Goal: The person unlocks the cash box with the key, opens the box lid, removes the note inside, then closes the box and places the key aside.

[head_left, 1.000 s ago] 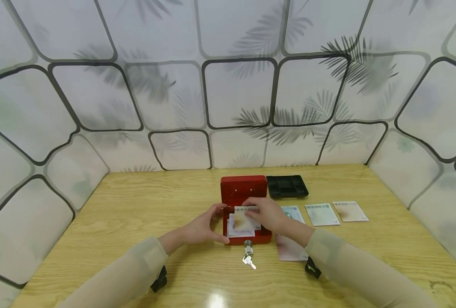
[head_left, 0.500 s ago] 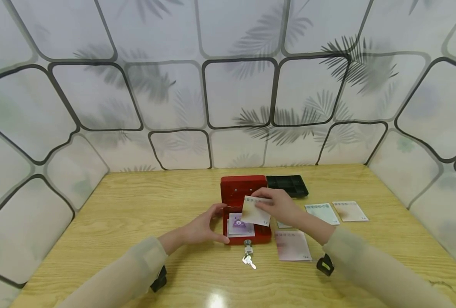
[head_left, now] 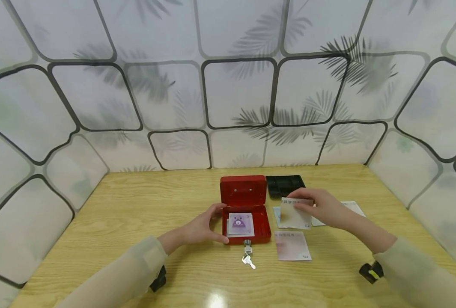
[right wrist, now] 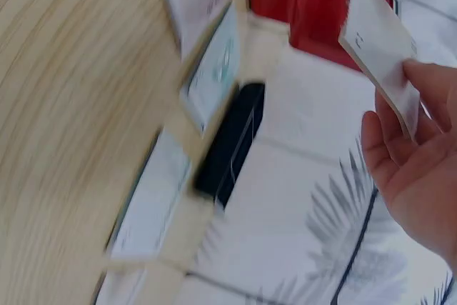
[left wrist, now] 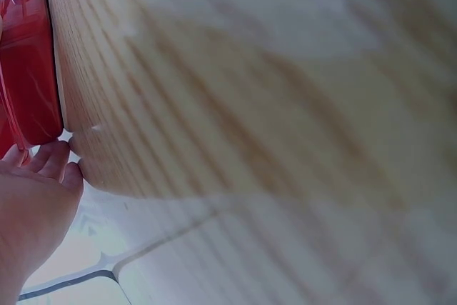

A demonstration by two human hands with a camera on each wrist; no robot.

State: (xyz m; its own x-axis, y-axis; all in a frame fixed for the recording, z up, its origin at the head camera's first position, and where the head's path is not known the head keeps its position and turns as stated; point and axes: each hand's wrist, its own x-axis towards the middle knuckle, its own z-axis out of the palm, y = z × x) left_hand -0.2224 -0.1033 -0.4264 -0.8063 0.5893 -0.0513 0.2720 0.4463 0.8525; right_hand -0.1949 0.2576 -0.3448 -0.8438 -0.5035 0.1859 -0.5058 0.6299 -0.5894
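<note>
A red cash box (head_left: 264,220) stands with its lid (head_left: 243,188) raised, and purple play banknotes (head_left: 240,224) lie inside at its left. My left hand (head_left: 198,226) holds the box's left end, thumb at the front corner and fingers at the back one; the left wrist view catches the fingers against the red box (left wrist: 28,69). Between thumb and fingers my right hand (head_left: 322,207) pinches a thin stack of pale play banknotes (head_left: 294,214), raised over the table right of the box. The right wrist view shows this stack (right wrist: 378,44) edge-on in the hand (right wrist: 421,155).
Keys (head_left: 248,260) hang from the box's front lock. A black compartment tray (head_left: 279,186) lies behind the right hand. Pink notes (head_left: 292,246) lie right of the box, bluish ones (head_left: 276,214) behind them, and pale notes (head_left: 354,207) farther right. A patterned wall (head_left: 239,94) closes off the back.
My right hand has lifted the pale banknote stack out of the cash box and carried it right, uncovering the purple notes. The left hand has stayed at the box.
</note>
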